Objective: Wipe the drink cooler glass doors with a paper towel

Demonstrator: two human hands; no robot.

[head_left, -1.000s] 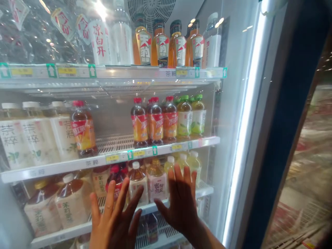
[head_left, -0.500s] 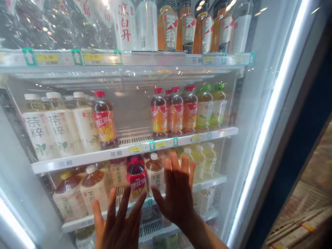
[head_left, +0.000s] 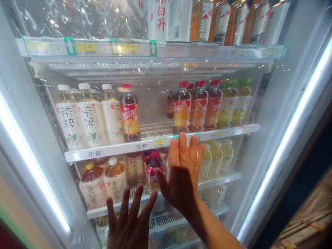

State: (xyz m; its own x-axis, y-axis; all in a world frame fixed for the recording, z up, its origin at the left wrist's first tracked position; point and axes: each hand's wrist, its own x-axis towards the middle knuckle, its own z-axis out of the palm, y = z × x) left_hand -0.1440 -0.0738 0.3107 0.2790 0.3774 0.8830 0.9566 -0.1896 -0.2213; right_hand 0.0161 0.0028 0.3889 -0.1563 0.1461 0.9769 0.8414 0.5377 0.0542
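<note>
My right hand (head_left: pixel 184 173) is raised with fingers spread and holds nothing. Its fingertips overlap the front edge of the middle shelf (head_left: pixel 140 147), below several red-capped iced tea bottles (head_left: pixel 182 109). Lower down, my left hand (head_left: pixel 131 221) is also empty, its fingers fanned out before the lower shelf's edge. Behind the two hands stands a large red-labelled tea bottle (head_left: pixel 155 166), partly covered by my right thumb. Cream-labelled tea bottles (head_left: pixel 115 178) stand on that lower shelf, left of it. Whether either hand touches anything, I cannot tell.
White-capped tea bottles (head_left: pixel 88 117) and one red-capped bottle (head_left: pixel 129 114) stand left on the middle shelf; green-capped bottles (head_left: pixel 241 100) are at the right. Above runs the top shelf (head_left: pixel 98 46) with more bottles. Bright light strips (head_left: pixel 290 138) line both sides of the cooler.
The view has swung left, so the shelves appear farther right. My right hand has risen from the lower shelf's bottles to the middle shelf's edge. Both hands remain spread.
</note>
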